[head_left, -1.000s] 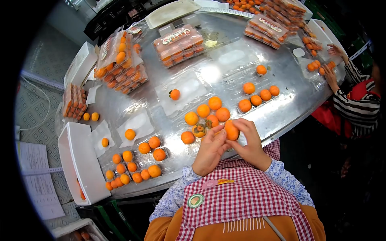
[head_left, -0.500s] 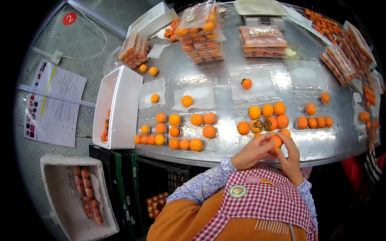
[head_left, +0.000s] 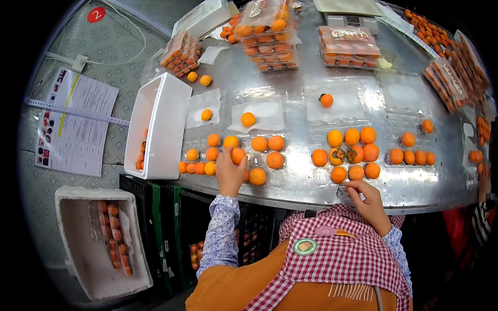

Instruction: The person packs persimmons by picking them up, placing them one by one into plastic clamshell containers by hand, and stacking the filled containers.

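Observation:
My left hand (head_left: 230,170) is over the clear tray at the left, its fingers closed round an orange fruit (head_left: 238,156). Other orange fruits (head_left: 257,176) sit in the trays beside it. My right hand (head_left: 364,199) is at the table's front edge, just below a clear tray of orange fruits (head_left: 371,152); its fingers are apart and nothing shows in them. Two fruits in that tray have their green-brown leafy tops up. Above it, one leafy fruit (head_left: 326,100) lies on a white liner. A smaller group of fruits (head_left: 409,157) stands in a tray to the right.
A white foam box (head_left: 171,127) stands at the table's left end, with another foam box (head_left: 70,233) on the floor. Stacked packs of fruit (head_left: 348,45) line the back beside a scale (head_left: 351,23). A co-worker's striped sleeve (head_left: 480,220) shows at the far right.
My hands have parted. The left has moved left to the fruits there; the right has let go of the fruit it held, now in the tray. The view has swung left.

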A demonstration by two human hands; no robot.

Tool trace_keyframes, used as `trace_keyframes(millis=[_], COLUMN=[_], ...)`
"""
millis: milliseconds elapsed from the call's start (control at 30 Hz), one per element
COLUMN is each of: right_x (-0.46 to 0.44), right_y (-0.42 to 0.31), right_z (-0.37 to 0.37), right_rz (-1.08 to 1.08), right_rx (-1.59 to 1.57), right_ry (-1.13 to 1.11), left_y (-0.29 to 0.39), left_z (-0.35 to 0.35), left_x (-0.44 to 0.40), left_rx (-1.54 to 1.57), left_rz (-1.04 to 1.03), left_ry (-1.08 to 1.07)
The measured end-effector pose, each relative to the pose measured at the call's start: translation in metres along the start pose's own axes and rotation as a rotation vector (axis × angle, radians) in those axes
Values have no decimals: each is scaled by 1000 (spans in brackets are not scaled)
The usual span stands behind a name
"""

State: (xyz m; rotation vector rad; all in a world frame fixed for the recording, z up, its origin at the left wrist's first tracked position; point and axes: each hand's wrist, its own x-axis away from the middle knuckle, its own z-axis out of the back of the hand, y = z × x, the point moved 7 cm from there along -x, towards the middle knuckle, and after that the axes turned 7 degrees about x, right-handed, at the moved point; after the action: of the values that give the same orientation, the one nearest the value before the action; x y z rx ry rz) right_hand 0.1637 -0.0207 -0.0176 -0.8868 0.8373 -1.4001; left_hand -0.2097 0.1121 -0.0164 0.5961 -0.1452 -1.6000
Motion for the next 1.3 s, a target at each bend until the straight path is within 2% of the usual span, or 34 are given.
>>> trace_keyframes(millis=[233,300,433,633,733,800,867,967,1067,1300], right_x=[8,8,6,2,1,1,-1,1,6,6], right_y=[21,22,20,19,21,22,18,14,15,15], right_z=[9,13,14,14,13,9,6,6,11,11], right_rz=[-118,-87,-65,-78,-69,-56,-51,-9,9,2], right_rx=[-47,-21,15,2,5,13,24,58,81,53], right_ry=[36,60,67,49,53,40,9,1,43,51], left_y=[3,3,7,20,76,119,163,197,190,174], left_z=[-25,-31,-38,-32,-17,-31,-54,-91,-115,-118], left_x=[-2,-4,-9,-8,-14,-11,9,22,25,22], left_rx=[-405,-500,-592,-611,-421,-49,275,352,254,405], left_rz=[-29,-51,-46,-117,-256,-286,-539,-577,-582,-467], left_ry=[-94,-93,-239,-215,-82,-254,-341,-563,-540,-560])
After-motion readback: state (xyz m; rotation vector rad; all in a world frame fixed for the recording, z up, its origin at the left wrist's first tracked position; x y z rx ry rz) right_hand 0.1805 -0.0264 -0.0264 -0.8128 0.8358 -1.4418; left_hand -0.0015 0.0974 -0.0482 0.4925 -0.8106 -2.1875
